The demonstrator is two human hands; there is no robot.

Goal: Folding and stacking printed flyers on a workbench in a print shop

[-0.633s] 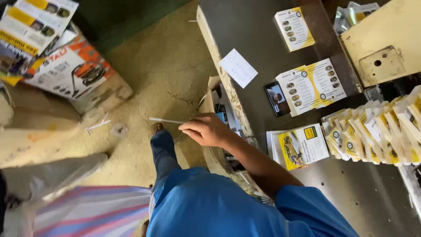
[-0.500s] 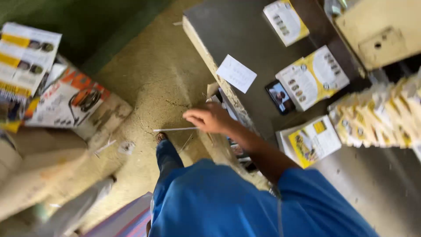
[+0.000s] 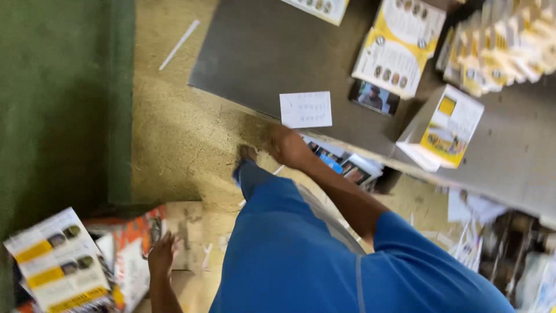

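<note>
The right hand (image 3: 286, 146) hangs at the edge of the grey tabletop (image 3: 260, 58), just below a white card (image 3: 306, 109) that lies flat near that edge. The hand is blurred, so whether its fingers are curled or pinching anything cannot be told. The left hand (image 3: 162, 255) reaches down toward a cardboard box (image 3: 136, 243) on the floor, fingers loosely spread, touching or nearly touching the box's side. Yellow-and-white leaflets (image 3: 58, 266) lie at the box's left. On the tabletop sit a phone (image 3: 375, 97), a yellow leaflet (image 3: 399, 49) just above it, a folded carton (image 3: 443, 127) and a row of packets (image 3: 504, 43). A white stick (image 3: 179, 44) lies on the floor.
</note>
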